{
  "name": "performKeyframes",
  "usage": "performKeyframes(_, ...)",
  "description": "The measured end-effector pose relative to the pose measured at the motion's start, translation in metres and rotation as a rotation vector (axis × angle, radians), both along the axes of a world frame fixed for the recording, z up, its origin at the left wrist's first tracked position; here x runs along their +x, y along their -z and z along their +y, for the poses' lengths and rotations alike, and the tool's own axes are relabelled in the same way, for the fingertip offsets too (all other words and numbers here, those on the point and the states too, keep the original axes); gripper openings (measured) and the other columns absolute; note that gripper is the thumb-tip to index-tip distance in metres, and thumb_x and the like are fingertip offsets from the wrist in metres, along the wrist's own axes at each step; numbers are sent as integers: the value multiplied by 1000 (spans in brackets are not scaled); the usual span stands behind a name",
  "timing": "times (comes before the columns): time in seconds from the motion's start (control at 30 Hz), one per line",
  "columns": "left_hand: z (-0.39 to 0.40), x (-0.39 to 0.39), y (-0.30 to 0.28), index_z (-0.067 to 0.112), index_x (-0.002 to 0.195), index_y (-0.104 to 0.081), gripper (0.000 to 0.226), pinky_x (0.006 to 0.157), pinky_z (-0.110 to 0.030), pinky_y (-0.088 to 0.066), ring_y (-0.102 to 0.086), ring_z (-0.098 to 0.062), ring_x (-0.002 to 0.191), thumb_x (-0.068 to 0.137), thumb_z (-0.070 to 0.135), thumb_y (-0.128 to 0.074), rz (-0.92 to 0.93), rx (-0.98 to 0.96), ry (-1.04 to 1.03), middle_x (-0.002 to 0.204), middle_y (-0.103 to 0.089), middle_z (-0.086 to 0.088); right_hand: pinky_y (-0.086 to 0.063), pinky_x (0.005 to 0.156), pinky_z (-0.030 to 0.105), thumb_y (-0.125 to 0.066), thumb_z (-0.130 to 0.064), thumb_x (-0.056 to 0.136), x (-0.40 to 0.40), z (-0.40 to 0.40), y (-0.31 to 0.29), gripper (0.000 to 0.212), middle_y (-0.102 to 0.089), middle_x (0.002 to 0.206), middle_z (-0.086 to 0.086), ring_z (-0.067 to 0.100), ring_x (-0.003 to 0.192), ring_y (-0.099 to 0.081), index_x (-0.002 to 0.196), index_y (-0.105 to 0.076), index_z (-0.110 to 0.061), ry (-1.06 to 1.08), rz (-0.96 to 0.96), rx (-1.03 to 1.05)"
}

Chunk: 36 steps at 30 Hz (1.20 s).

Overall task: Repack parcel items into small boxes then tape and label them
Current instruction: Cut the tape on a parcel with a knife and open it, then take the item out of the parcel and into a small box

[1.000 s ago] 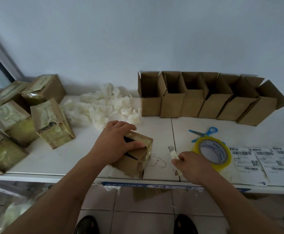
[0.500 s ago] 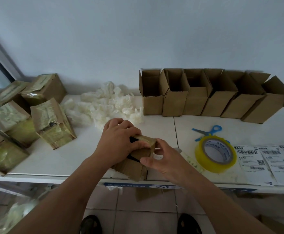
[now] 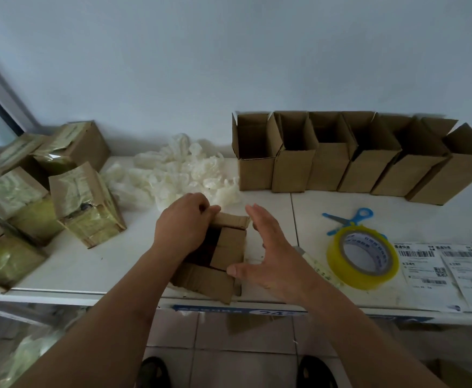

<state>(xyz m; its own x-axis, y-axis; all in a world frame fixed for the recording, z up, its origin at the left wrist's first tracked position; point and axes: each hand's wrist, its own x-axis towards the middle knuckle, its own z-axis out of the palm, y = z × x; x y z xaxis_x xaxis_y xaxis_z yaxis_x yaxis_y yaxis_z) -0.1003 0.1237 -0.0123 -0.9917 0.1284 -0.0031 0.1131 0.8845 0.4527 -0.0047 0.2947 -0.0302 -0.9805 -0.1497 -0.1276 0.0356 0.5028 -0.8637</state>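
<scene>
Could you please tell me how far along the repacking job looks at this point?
Early on. Done: six small boxes stand open, their insides hidden; labels lie unapplied. In hand: the left hand grips a flap of the opened parcel, the right hand open beside it. Left: taped parcels to open, then filling, taping with the tape roll and labelling.

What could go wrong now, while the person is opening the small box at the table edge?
1. The small box sits at the front edge of the table, its near flap overhanging; a pull might tip it off.
2. Only the left hand grips a flap; the right hand is open beside it, so the box may slide.
</scene>
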Motion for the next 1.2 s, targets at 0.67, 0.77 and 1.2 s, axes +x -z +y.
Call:
performKeyframes(0.67, -85, 17, -16, 47, 121, -63, 26, 99, -27, -44, -55, -1, 114, 98, 37, -55, -252, 551, 30, 118, -64, 21, -48, 75, 33, -64, -69, 74, -27, -55, -30, 68, -47, 110, -4, 16, 93, -55, 118, -39, -23, 238, -95, 468)
performKeyframes(0.77, -103, 14, -17, 48, 108, -68, 22, 93, -26, -47, -60, -3, 107, 98, 33, -57, -235, 470, 38, 112, -67, 19, -48, 79, 32, -63, -52, 82, -31, -52, -30, 54, -46, 114, -3, 14, 93, -53, 122, -40, -24, 203, -157, 362)
performKeyframes(1.2, -78, 16, -17, 33, 126, -59, 34, 74, -34, -52, -61, -20, 91, 103, 32, -34, -42, -272, 128, 103, -55, 2, -45, 95, 27, -37, -21, 104, -17, -16, -29, 34, -64, 118, -9, 3, 108, -58, 107, -68, -36, 248, -274, -323)
